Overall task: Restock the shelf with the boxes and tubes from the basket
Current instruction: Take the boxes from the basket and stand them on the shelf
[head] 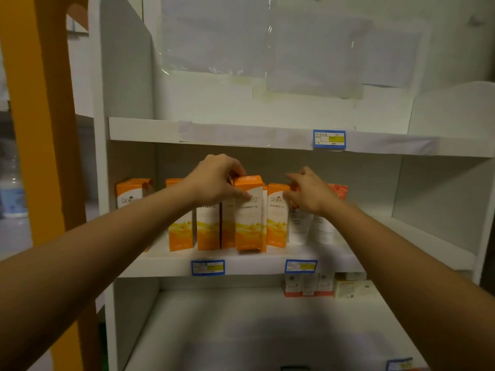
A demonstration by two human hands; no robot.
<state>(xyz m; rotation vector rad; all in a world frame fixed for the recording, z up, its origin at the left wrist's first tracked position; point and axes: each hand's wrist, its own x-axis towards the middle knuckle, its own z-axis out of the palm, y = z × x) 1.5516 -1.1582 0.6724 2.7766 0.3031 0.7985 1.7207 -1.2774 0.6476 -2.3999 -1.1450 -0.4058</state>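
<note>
Far left of the gripped box, an orange post [34,129] runs the height of the frame, with one blurred bottle [13,194] beyond it.

The middle shelf [166,261] of the white unit carries the stock. At least six orange boxes [180,231] stand upright in a row on it. Overlap prevents a firmer count. Three stand clearly left of the gripped box, the leftmost set apart from the rest.

The left hand [217,180] holds the gripped box [249,215] by its top, with fingers curled over the upper edge and the thumb pressed on the front face. This box stands at the shelf front, its top higher than its neighbours'. Whether its base rests on the shelf cannot be told.

Just right of the gripped box are a sliver of one box and one full orange box. Two white tubes [298,226] stand upright beyond these.

The right hand [308,191] is at the tops of that box and the tubes, fingers bent. Whether it grips anything cannot be told.

Four blue-edged price labels [208,267] are visible: two below the gripped box, one above and to its right, and one low right, cut off. On the shelf below, to the right, stand three small boxes [308,285] and one paler one.
</note>
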